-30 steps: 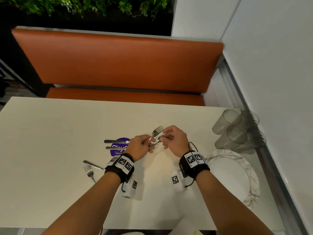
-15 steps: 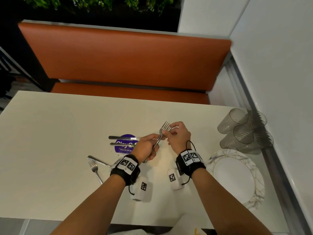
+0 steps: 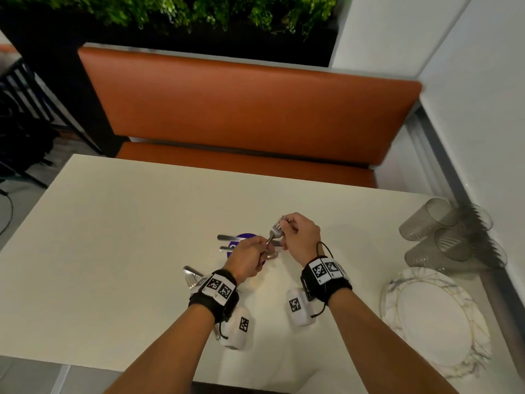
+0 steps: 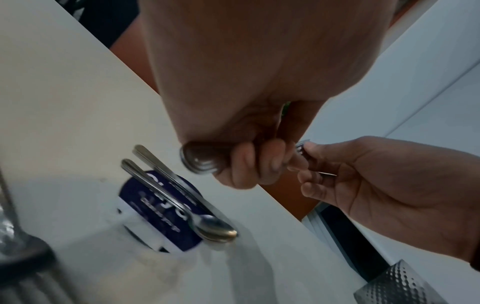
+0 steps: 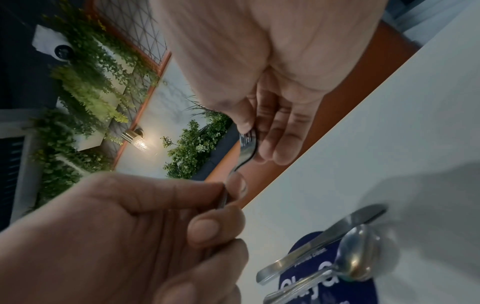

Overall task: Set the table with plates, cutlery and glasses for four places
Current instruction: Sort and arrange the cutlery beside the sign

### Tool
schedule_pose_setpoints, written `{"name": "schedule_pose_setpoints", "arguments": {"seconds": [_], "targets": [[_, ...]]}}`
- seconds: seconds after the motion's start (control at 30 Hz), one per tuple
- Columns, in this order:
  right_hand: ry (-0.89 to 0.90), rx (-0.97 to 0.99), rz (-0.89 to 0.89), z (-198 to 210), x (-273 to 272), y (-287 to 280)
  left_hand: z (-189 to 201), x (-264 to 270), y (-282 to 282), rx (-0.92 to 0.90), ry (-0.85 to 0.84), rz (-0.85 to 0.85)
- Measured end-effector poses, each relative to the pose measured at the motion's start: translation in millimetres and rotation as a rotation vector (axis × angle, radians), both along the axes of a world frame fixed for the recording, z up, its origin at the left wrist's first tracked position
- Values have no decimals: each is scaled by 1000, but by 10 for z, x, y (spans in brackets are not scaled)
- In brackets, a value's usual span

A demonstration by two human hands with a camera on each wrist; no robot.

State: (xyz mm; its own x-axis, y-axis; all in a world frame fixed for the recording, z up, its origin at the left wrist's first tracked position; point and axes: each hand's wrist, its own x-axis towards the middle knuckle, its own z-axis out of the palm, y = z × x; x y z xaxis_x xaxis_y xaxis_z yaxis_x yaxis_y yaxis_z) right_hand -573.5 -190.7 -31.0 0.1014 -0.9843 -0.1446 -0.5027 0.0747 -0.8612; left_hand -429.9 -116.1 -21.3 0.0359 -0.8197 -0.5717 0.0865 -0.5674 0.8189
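Fork (image 3: 273, 234) at frame centre, above the tabletop (image 3: 119, 237): my left hand (image 3: 246, 260) curls its grip around the handle, my right hand (image 3: 299, 234) pinches the tines.

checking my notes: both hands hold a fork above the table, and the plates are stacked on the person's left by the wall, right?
One thing is off: the plates are stacked on the person's right by the wall, as the head view shows. The rest holds: the left hand and right hand hold a fork above the table.
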Motion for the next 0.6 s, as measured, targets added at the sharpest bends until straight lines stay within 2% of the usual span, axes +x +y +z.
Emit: {"name": "schedule_pose_setpoints", "arguments": {"seconds": [0.1,0.2,0.3,0.37,0.43,0.6], "targets": [[40,-8,23,-25,321,86,-70,328,88,7,-34,-2],[-32,74,-1,-17,648,244,-149,697,169,5,-162,-1],[-42,157,-34,-201,842,416,-282,1098,275,32,-257,45],[50,174,-26,-354,903,550,-355,1332,360,54,-298,48],[227,203,18,-472,927,702,-406,1502,420,68,-310,46],[521,412,88,-726,960,1127,-471,1724,516,50,-343,-20]]}}
